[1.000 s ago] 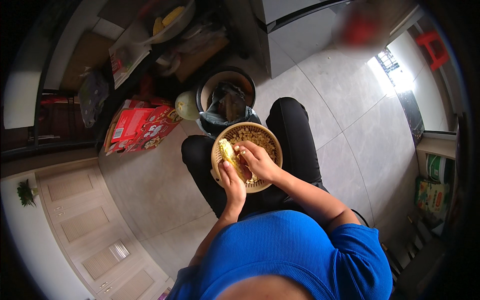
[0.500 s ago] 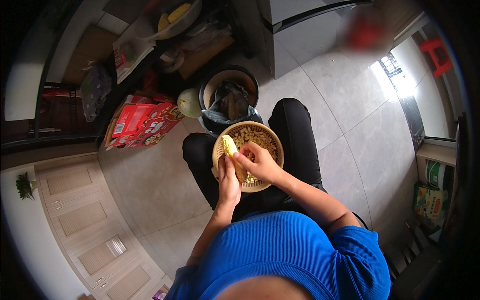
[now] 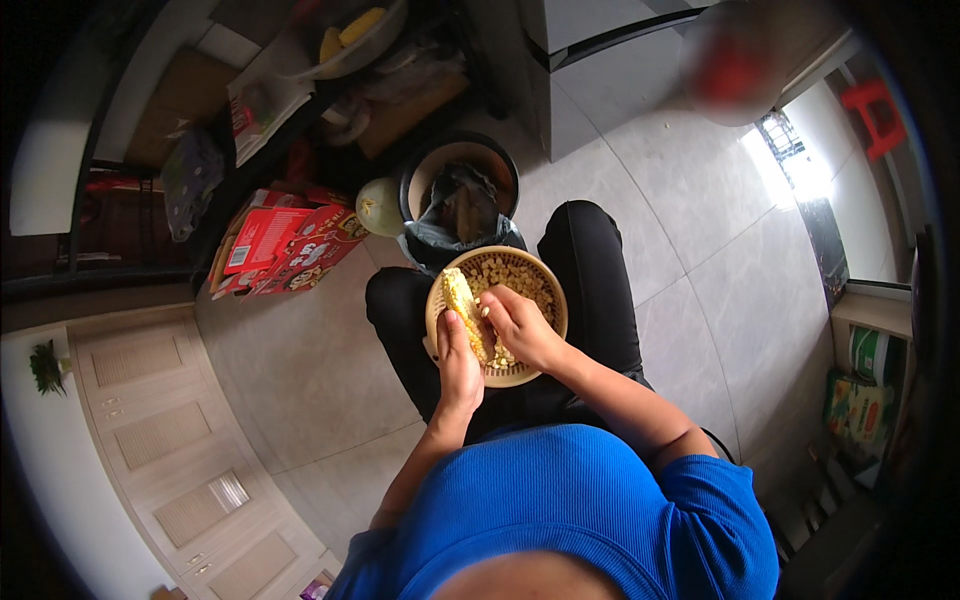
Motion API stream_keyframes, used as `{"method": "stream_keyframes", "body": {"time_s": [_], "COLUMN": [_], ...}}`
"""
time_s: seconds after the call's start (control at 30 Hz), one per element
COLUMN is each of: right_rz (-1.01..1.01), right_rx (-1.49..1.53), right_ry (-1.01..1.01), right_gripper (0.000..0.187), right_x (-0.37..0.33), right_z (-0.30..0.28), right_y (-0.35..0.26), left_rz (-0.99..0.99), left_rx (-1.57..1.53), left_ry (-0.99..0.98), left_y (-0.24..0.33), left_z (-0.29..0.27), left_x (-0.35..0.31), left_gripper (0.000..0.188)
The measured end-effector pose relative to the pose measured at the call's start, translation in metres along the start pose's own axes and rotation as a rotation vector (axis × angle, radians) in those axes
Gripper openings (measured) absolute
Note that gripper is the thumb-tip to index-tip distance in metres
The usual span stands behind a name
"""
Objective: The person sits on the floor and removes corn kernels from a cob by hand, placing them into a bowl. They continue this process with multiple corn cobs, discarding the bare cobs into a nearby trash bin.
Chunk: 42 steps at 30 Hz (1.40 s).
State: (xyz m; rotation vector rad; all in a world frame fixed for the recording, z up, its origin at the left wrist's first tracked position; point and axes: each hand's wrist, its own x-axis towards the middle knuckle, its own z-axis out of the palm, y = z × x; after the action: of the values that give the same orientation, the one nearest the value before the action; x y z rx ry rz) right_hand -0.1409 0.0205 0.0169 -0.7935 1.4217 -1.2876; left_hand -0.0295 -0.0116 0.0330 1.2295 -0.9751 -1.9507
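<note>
A round tan basket rests on my lap and holds several loose yellow corn kernels. Over its left side my left hand grips a yellow corn cob by its lower end, the cob pointing away from me. My right hand lies against the cob's right side, thumb and fingers pressed on the kernels.
A black bin lined with a dark bag stands just beyond my knees, with a pale green round fruit to its left. Red cartons lie on the tiled floor. Pale cabinet doors are at left, a grey appliance ahead.
Both hands stay on the cob over the basket; the right hand's fingers have shifted slightly along the cob. The view has tilted a little.
</note>
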Motion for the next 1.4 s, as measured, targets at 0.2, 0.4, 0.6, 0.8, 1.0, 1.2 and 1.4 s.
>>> {"method": "stream_keyframes", "body": {"time_s": [0.2,0.4,0.6,0.8,1.0,1.2,1.4], "right_rz": [-0.158,-0.233,-0.058,0.041,-0.259,-0.190,-0.069], "right_rx": [-0.200,-0.265,-0.028,0.001,-0.400,-0.191,-0.111], "right_ry": [-0.012,0.074,0.088,-0.008,-0.044,0.038,0.076], "right_gripper": [0.020,0.017,0.021,0.019,0.011,0.024,0.025], "right_x": [-0.003,-0.004,-0.003,0.000,0.006,0.005,0.001], "right_z": [0.004,0.008,0.002,-0.003,-0.012,-0.003,0.013], "right_y": [0.000,0.015,0.006,-0.003,0.017,-0.002,-0.010], "left_rz": [-0.106,-0.112,-0.063,-0.089,0.010,0.169,0.345], "left_rx": [-0.032,-0.038,-0.036,-0.035,0.043,0.208,0.533], "left_ry": [0.012,0.004,-0.020,-0.135,-0.158,-0.098,-0.025], "left_y": [0.005,0.000,0.002,0.002,0.008,0.015,0.006], "left_z": [-0.002,-0.001,-0.005,-0.015,-0.025,-0.024,-0.008], "left_x": [-0.001,0.001,0.005,0.003,0.005,0.001,-0.008], "left_gripper": [0.048,0.049,0.045,0.042,0.032,0.029,0.029]}}
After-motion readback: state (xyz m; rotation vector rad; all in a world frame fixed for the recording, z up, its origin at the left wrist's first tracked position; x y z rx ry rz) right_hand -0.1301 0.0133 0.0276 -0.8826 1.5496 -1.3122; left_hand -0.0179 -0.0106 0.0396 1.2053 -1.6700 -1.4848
